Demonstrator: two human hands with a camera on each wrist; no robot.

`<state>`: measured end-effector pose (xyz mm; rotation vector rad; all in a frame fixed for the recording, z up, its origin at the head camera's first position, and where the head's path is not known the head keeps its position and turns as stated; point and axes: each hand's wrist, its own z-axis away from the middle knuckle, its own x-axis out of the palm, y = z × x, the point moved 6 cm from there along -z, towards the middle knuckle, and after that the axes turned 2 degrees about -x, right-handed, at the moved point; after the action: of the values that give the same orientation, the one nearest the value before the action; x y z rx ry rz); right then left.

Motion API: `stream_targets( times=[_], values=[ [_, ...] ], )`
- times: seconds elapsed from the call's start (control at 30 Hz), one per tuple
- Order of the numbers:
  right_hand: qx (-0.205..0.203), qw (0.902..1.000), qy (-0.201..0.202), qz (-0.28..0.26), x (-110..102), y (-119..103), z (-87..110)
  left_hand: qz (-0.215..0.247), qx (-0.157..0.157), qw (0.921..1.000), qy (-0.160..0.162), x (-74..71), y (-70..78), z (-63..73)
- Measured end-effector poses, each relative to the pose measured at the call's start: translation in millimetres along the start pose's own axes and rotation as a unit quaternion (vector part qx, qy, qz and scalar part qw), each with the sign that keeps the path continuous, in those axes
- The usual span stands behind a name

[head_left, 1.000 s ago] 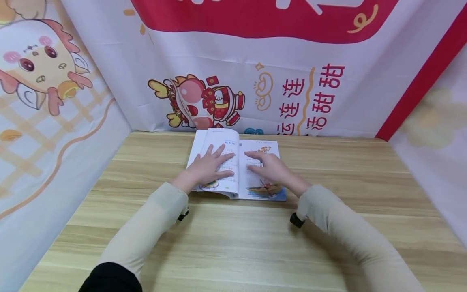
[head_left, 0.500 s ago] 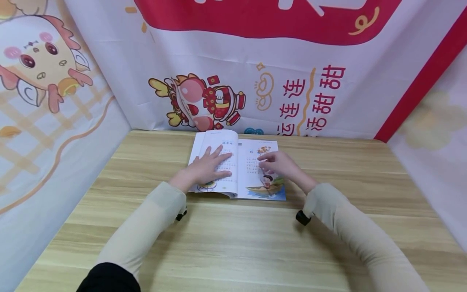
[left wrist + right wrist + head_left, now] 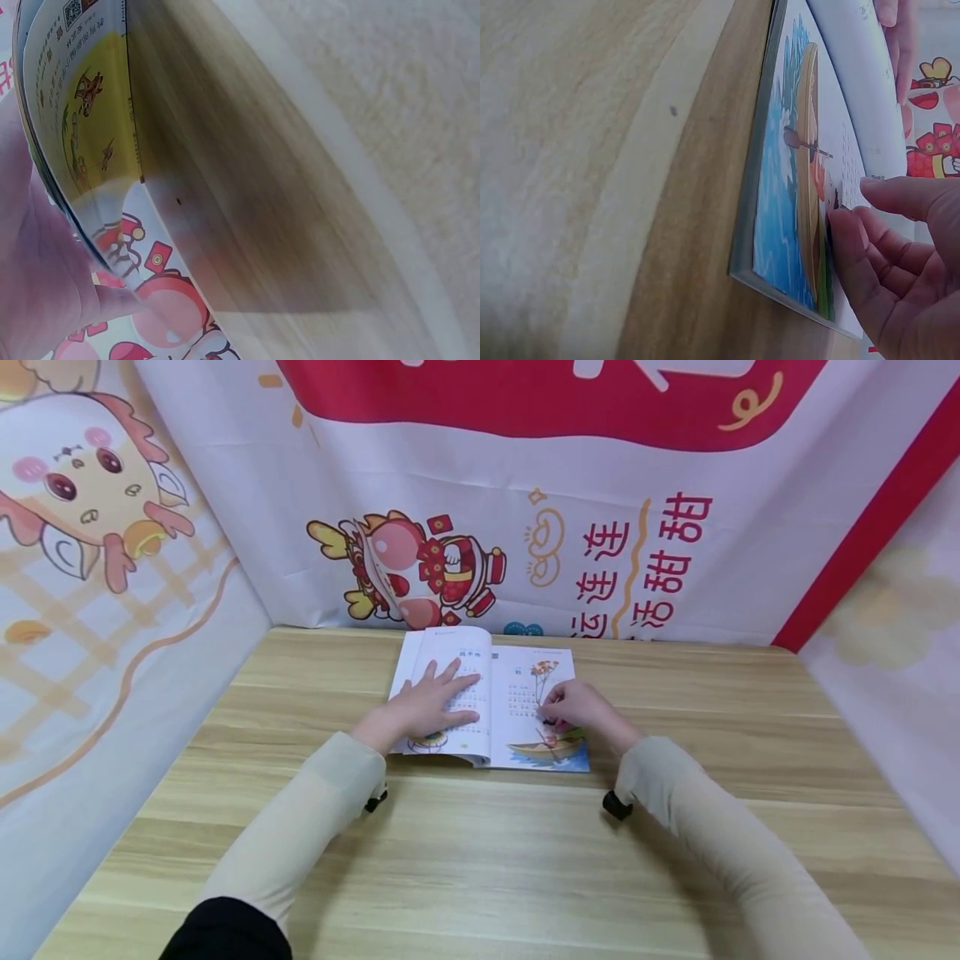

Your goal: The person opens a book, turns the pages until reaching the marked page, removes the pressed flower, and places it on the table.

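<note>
A book (image 3: 516, 735) lies open towards the back of the table, with small print and coloured drawings. My left hand (image 3: 429, 700) rests on the left page with its fingers spread. In the left wrist view, part of that hand (image 3: 52, 277) shows behind the book's curved pages (image 3: 105, 112). My right hand (image 3: 583, 708) is over the right page, fingers bent and fingertips down near the printed boat (image 3: 532, 750). The right wrist view shows the thumb (image 3: 889, 195) slightly apart from the index finger (image 3: 851, 240), nothing visible between them.
The wooden table (image 3: 480, 860) extends in front of the book and to both sides. Behind it hangs a printed cloth (image 3: 262, 510) with cartoon figures and red characters. A dark wristband piece (image 3: 617, 805) shows under the right sleeve.
My right hand has moved from beside the book's fold to the right across the right page, then slightly down towards the boat, its fingers drawing in. The left hand stays on its page.
</note>
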<state>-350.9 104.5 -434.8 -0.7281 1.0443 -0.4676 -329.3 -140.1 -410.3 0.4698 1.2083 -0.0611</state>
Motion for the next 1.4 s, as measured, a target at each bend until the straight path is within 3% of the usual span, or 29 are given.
stream_targets(
  times=[0.23,0.4,0.73,1.07,1.4],
  values=[
    [0.007,0.9992,0.007,0.039,1,1,-8.7,0.005,-0.001,1.0000,-0.001,2.4,0.3,-1.3],
    [0.031,0.9985,0.006,0.045,-1,2,-11.4,0.009,-0.003,1.0000,-0.003,2.9,0.8,-0.2],
    [0.032,0.9977,-0.001,0.060,-2,-3,-9.8,0.015,-0.004,0.9999,-0.006,3.7,2.6,2.1],
    [0.025,0.9904,-0.029,0.133,0,-13,-8.3,0.014,-0.004,0.9999,-0.004,2.2,5.1,3.0],
    [0.021,0.9936,-0.014,0.110,-7,-11,-3.9,0.010,-0.007,0.9999,-0.004,1.4,6.2,3.3]
  ],
)
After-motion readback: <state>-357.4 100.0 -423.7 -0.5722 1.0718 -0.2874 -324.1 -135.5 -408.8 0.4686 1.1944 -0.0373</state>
